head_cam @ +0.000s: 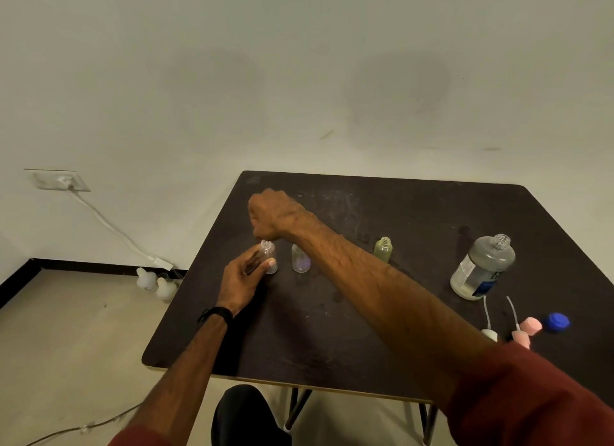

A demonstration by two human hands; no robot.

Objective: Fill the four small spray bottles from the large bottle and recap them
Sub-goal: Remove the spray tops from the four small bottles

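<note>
My left hand [242, 281] grips a small clear spray bottle [269, 261] that stands uncapped on the dark table [332, 329]. My right hand [274, 214] hovers just above its open neck with the fingers curled under, and whatever they hold is hidden. A second clear small bottle [300, 262] stands just to the right, partly behind my right forearm. A yellow-green small bottle [382, 249] stands farther right, open. The large bottle [481, 269] stands uncapped at the right, part full of clear liquid.
Near the table's right front lie a white sprayer head with tube [489, 332], a pink sprayer head with tube [520, 337], a pink cap [531, 325] and a blue cap [557, 322]. White bottles [156, 284] and a cable are on the floor to the left.
</note>
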